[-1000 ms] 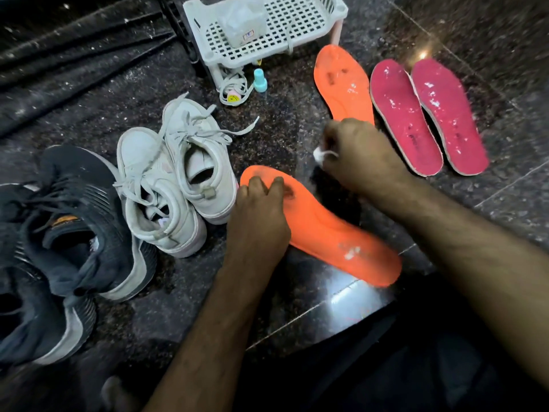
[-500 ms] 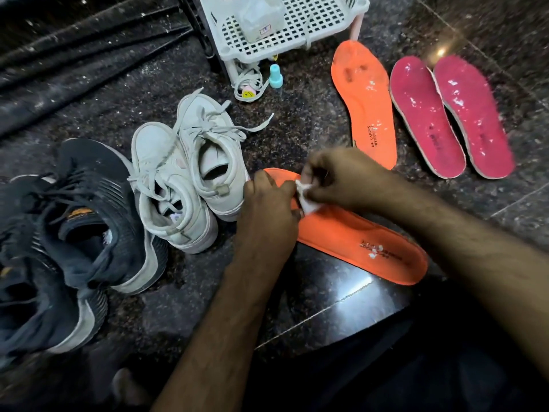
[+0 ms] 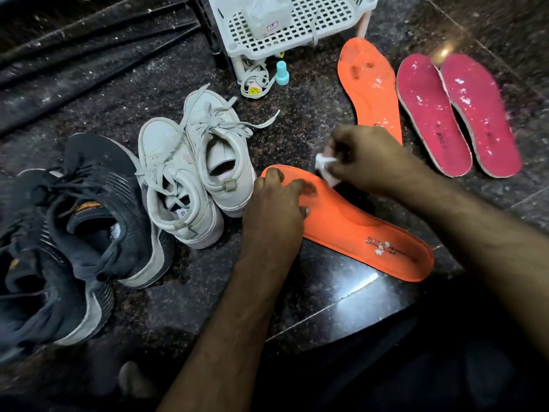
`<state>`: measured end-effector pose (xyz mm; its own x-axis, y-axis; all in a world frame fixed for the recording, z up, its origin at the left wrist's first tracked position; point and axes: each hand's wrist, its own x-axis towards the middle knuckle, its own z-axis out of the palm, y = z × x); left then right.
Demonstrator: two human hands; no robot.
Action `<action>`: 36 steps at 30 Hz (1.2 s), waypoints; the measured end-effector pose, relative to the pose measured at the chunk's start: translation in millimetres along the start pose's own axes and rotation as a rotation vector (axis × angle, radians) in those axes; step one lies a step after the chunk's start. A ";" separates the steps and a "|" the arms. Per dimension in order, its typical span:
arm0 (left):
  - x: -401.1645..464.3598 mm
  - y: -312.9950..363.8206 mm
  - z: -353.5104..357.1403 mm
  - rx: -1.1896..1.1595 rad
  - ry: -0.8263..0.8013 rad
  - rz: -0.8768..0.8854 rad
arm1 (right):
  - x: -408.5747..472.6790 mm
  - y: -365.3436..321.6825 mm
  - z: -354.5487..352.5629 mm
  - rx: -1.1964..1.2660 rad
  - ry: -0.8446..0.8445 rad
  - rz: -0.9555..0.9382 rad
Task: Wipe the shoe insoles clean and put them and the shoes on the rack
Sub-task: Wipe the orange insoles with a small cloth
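An orange insole (image 3: 356,233) lies on the dark stone floor in front of me. My left hand (image 3: 274,209) presses its toe end down with curled fingers. My right hand (image 3: 365,157) pinches a small white wipe (image 3: 325,168) against the insole's upper edge near the toe. A second orange insole (image 3: 371,87) and two pink insoles (image 3: 430,114) (image 3: 481,114), speckled with white residue, lie further back on the right. The white shoe rack (image 3: 297,28) stands at the top centre. A pair of white sneakers (image 3: 193,171) and a pair of dark sneakers (image 3: 80,227) sit to the left.
A clear packet (image 3: 267,13) rests on the rack's top shelf. A small teal bottle (image 3: 281,73) and a coiled lace with a yellow tag (image 3: 255,84) lie by the rack's foot. Dark pipes (image 3: 89,40) run along the upper left floor.
My right hand with the wipe has moved up and right from beside my left hand's fingers to the insole's upper edge. My left hand stays on the toe end.
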<state>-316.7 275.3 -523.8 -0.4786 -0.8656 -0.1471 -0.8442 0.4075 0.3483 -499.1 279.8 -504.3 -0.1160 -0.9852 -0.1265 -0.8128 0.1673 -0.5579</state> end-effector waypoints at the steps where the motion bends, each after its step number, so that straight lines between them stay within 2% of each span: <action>1: 0.1 0.6 -0.2 0.003 0.003 -0.001 | -3.1 -3.1 2.9 0.005 -0.163 -0.004; 2: 0.0 1.0 -0.4 -0.001 0.008 -0.003 | -6.5 -5.2 7.3 -0.032 -0.258 -0.020; 3: 0.4 1.1 -0.6 -0.009 0.014 -0.005 | -6.6 -4.4 12.7 -0.084 -0.250 -0.033; 6: 0.5 0.8 -0.4 -0.008 0.015 -0.019 | 0.1 -2.9 7.8 -0.147 0.131 -0.031; 7: 0.4 0.8 -0.5 0.004 0.012 -0.022 | 1.4 -2.4 4.7 -0.101 0.131 -0.040; 10: 0.5 1.6 -0.6 -0.007 0.017 -0.023 | -6.0 -9.2 11.1 -0.091 -0.198 -0.081; 11: 0.7 1.9 0.0 -0.013 0.023 -0.018 | -6.1 -7.9 15.8 -0.143 -0.195 -0.084; 14: 0.4 2.0 2.3 0.019 0.025 0.006 | 2.6 -1.4 9.3 -0.217 0.146 -0.036; 15: -0.1 2.3 3.0 0.029 0.027 0.006 | 3.4 -0.1 5.7 -0.195 0.149 -0.040; 16: -0.2 2.8 3.1 0.029 0.033 0.003 | 2.0 0.1 3.9 -0.160 0.070 -0.077; 18: 0.4 3.2 2.7 0.000 0.042 -0.016 | -6.9 -7.5 11.1 -0.115 -0.220 -0.130; 19: 0.8 3.1 3.1 -0.011 0.044 -0.026 | -9.6 -9.5 16.5 -0.126 -0.257 -0.147; 20: 1.0 2.7 3.4 -0.008 0.043 -0.029 | -6.7 -7.2 19.8 -0.149 -0.198 -0.140; 23: -1.5 3.4 5.0 0.040 0.041 -0.005 | 4.4 0.1 6.0 -0.169 0.200 -0.057; 24: -2.0 4.5 5.4 0.042 0.050 0.005 | 4.9 1.4 2.1 -0.120 0.215 -0.068; 27: 0.4 5.7 5.4 -0.007 0.061 -0.017 | -3.7 -11.4 13.3 -0.069 -0.106 -0.198; 28: 1.5 5.2 5.1 -0.017 0.059 -0.026 | -3.6 -12.6 21.1 -0.107 -0.127 -0.202; 29: 1.7 4.9 5.6 -0.009 0.059 -0.021 | -0.1 -10.5 23.8 -0.130 -0.056 -0.158; 31: -1.0 5.0 7.5 0.029 0.077 0.007 | 5.3 -6.8 12.7 -0.165 0.195 -0.036; 32: -2.4 5.3 8.3 0.037 0.092 0.012 | 5.4 -4.5 4.9 -0.143 0.232 -0.001; 33: -2.8 5.7 9.4 0.036 0.104 0.009 | 2.3 -1.8 -0.4 -0.093 0.163 0.008; 35: -1.9 5.3 12.9 0.050 0.128 0.008 | -9.0 -7.7 -3.6 -0.042 -0.220 0.025; 36: -1.4 5.1 14.9 0.069 0.135 0.022 | -14.0 -9.4 -0.6 -0.064 -0.351 0.030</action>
<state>-323.8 282.9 -535.5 -0.4640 -0.8857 -0.0131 -0.8507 0.4415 0.2852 -490.1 292.0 -496.8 0.0536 -0.9049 -0.4222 -0.8474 0.1825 -0.4986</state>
